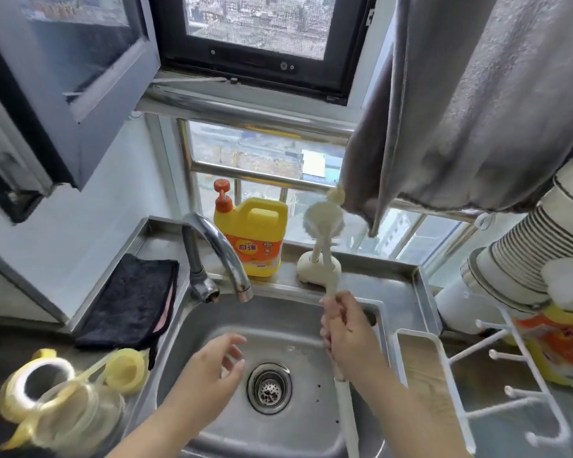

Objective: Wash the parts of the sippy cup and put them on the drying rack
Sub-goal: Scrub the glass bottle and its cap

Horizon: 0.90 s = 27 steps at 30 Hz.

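A stainless-steel sink [212,332] fills the middle, its curved chrome tap [219,249] at the back rim. A white wire drying rack [497,385] stands on the counter to the right. Left of the sink lie the sippy cup parts: a clear cup body [80,414], a yellow-rimmed lid ring [33,385] and a yellow soft spout piece [126,370] (all blurred). The right hand [348,328] grips the handle of a long white bottle brush [325,223], bristle head up. The left hand [212,365] hovers over the basin, fingers spread, holding nothing.
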Each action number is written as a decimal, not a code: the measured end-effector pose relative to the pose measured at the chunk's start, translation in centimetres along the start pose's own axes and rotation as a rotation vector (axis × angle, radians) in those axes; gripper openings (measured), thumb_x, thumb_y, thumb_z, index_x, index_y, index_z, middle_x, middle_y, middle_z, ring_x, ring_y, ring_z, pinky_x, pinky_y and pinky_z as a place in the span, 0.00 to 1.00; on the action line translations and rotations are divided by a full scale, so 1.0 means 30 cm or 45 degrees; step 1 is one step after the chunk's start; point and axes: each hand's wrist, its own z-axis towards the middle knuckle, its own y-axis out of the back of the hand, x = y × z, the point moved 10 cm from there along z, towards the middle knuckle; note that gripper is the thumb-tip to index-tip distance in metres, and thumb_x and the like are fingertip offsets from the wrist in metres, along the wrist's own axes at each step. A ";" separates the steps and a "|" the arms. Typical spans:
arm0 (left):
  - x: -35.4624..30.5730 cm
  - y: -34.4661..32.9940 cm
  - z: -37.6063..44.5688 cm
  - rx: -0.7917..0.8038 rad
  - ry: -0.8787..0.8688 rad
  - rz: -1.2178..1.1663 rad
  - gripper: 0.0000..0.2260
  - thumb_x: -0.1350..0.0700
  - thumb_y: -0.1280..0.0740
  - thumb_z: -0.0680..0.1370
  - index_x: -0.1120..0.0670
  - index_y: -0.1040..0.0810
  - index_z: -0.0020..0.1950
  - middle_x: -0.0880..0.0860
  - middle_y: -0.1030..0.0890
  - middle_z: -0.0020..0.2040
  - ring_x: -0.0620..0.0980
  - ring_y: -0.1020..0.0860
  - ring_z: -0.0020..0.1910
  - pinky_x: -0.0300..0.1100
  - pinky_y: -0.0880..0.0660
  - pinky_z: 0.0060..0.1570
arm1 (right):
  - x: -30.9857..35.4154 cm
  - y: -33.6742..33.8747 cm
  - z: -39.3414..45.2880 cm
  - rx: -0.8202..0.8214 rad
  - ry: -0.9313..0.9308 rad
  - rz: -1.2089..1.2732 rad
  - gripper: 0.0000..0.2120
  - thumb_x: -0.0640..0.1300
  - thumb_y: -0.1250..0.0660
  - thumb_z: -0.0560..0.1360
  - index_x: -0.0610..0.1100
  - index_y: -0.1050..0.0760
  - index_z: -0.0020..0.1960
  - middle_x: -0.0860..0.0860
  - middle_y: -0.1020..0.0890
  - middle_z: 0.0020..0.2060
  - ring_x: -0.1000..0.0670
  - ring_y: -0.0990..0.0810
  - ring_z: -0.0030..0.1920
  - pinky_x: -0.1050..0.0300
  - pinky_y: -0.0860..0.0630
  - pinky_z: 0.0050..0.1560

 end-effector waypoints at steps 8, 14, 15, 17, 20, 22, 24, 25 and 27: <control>0.120 0.121 -0.011 -0.116 0.170 0.048 0.08 0.60 0.34 0.77 0.49 0.26 0.53 0.45 0.22 0.44 0.40 0.25 0.43 0.27 0.32 0.40 | -0.285 -0.249 -0.110 0.194 -0.403 -0.253 0.08 0.48 0.42 0.80 0.46 0.27 0.45 0.53 0.29 0.28 0.52 0.32 0.29 0.55 0.35 0.33; 0.201 0.150 0.114 -0.144 0.304 0.104 0.11 0.58 0.36 0.78 0.56 0.24 0.60 0.48 0.23 0.48 0.47 0.26 0.49 0.37 0.32 0.49 | -0.322 -0.354 -0.127 0.252 -0.684 -0.025 0.09 0.41 0.47 0.81 0.43 0.28 0.51 0.51 0.31 0.26 0.55 0.36 0.22 0.64 0.40 0.21; 0.219 0.149 0.133 -0.150 0.357 0.077 0.11 0.57 0.36 0.78 0.56 0.24 0.60 0.50 0.22 0.49 0.48 0.25 0.50 0.39 0.32 0.51 | -0.319 -0.367 -0.129 0.257 -0.704 0.017 0.10 0.40 0.48 0.81 0.42 0.28 0.52 0.51 0.32 0.26 0.56 0.36 0.21 0.64 0.41 0.21; 0.259 0.138 0.157 -0.170 0.451 0.013 0.11 0.56 0.36 0.79 0.56 0.24 0.59 0.52 0.20 0.53 0.50 0.24 0.52 0.40 0.30 0.52 | -0.309 -0.387 -0.134 0.277 -0.694 0.032 0.10 0.40 0.48 0.82 0.42 0.28 0.53 0.51 0.32 0.26 0.56 0.36 0.21 0.65 0.40 0.21; 0.269 0.098 0.169 -0.168 0.472 0.001 0.09 0.55 0.36 0.79 0.55 0.24 0.57 0.51 0.21 0.52 0.47 0.26 0.48 0.38 0.34 0.47 | -0.308 -0.405 -0.151 0.300 -0.689 0.028 0.10 0.42 0.46 0.82 0.44 0.26 0.51 0.52 0.30 0.27 0.57 0.35 0.22 0.65 0.39 0.22; 0.277 0.074 0.175 -0.164 0.536 -0.028 0.08 0.53 0.36 0.79 0.54 0.25 0.56 0.49 0.24 0.49 0.47 0.28 0.47 0.38 0.36 0.44 | -0.318 -0.410 -0.162 0.308 -0.714 0.044 0.10 0.42 0.46 0.82 0.45 0.26 0.52 0.52 0.30 0.28 0.56 0.35 0.23 0.65 0.39 0.22; 0.327 0.067 0.194 -0.213 0.681 -0.180 0.09 0.51 0.36 0.79 0.54 0.27 0.56 0.50 0.24 0.49 0.50 0.26 0.48 0.39 0.33 0.46 | -0.325 -0.410 -0.167 0.304 -0.730 0.064 0.10 0.43 0.46 0.82 0.44 0.26 0.53 0.52 0.30 0.28 0.56 0.36 0.23 0.64 0.39 0.22; 0.363 0.068 0.207 -0.271 0.780 -0.330 0.12 0.49 0.35 0.78 0.56 0.26 0.56 0.53 0.22 0.50 0.53 0.23 0.50 0.41 0.29 0.49 | -0.328 -0.410 -0.167 0.302 -0.740 0.077 0.10 0.42 0.46 0.82 0.43 0.26 0.53 0.51 0.30 0.28 0.56 0.36 0.23 0.64 0.40 0.22; 0.438 0.063 0.248 -0.384 0.902 -0.551 0.18 0.47 0.33 0.74 0.59 0.25 0.56 0.59 0.20 0.52 0.60 0.21 0.51 0.50 0.23 0.54 | -0.335 -0.413 -0.162 0.299 -0.758 0.095 0.10 0.42 0.46 0.82 0.42 0.26 0.54 0.51 0.30 0.28 0.57 0.37 0.23 0.64 0.41 0.22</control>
